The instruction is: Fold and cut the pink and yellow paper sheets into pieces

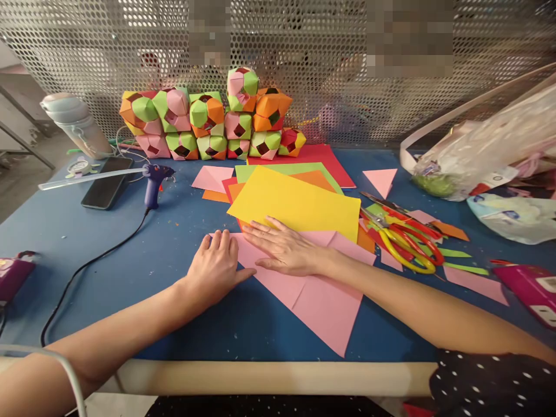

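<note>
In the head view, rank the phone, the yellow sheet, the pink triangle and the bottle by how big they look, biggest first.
1. Yellow sheet, clearly largest
2. Bottle
3. Phone
4. Pink triangle

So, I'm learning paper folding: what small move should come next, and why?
Probably the right hand should smooth the pink paper towards its right end: that hand lies flat on it, crease lines show, and the left hand covers the left end, which may steady it.
</note>
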`<state>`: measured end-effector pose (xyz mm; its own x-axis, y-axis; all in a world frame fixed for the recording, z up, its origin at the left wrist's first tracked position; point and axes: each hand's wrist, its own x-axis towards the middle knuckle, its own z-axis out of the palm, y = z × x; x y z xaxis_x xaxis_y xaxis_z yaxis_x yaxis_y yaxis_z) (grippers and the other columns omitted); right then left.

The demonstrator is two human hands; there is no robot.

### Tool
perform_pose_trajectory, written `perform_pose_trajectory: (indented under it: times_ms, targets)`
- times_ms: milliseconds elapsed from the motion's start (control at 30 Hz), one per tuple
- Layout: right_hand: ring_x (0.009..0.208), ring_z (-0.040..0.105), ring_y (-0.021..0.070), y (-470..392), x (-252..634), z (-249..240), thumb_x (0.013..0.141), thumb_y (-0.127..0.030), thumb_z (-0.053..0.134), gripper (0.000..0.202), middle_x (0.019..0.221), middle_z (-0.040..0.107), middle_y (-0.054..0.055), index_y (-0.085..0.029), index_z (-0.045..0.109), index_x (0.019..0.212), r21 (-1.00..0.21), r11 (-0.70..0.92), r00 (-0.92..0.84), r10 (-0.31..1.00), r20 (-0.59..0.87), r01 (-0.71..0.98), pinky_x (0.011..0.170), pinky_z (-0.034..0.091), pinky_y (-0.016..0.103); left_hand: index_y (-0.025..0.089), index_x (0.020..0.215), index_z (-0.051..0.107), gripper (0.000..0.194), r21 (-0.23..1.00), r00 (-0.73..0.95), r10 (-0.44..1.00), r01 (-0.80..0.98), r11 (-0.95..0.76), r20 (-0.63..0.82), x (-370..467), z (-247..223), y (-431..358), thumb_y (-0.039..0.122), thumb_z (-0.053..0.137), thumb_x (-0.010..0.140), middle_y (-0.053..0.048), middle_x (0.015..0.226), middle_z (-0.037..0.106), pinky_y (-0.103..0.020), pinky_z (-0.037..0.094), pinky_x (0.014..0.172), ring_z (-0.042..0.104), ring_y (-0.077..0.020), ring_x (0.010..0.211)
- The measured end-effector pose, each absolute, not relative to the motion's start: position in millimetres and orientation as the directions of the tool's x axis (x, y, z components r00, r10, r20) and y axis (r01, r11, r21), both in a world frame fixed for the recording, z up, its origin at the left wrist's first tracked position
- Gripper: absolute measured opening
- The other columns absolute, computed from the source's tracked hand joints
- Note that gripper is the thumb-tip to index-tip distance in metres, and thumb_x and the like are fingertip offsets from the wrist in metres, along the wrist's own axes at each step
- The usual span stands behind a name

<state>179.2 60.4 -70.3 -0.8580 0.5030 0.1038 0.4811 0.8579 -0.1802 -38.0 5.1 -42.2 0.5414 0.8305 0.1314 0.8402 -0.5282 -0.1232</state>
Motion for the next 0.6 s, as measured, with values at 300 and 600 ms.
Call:
perform_pose_trajectory:
  times_ms: [300,600]
  targets:
    - [0.146,0.016,0.0261,61.5,181.4,-74.2,0.098,-0.055,0.030,0.067,0.156,0.023,0.009,-0.019,0.016,0.152,-0.175,0.867,-0.863,0.489,0.124,0.466,0.117,0.009,0.057,0.015,0.092,0.065,0.024,0.316,0.607,0.791,0.738,-0.596,0.073,-81.8,-19.2,54.2,0.010,0.041,0.088,-0.007,0.092,0.066,-0.030,0.048,0.079,0.061,-0.0195,0.089]
    - [0.146,0.018,0.0254,60.9,181.6,-73.1,0.099,-0.053,0.031,0.064,0.154,0.029,0.010,-0.017,0.021,0.151,-0.147,0.877,-0.869,0.476,0.134,0.458,0.117,0.007,0.055,0.017,0.083,0.071,0.024,0.417,0.546,0.838,0.761,-0.497,0.001,-94.8,-17.1,68.9,0.018,0.047,0.082,-0.004,0.087,0.063,-0.026,0.046,0.072,0.060,-0.0148,0.076]
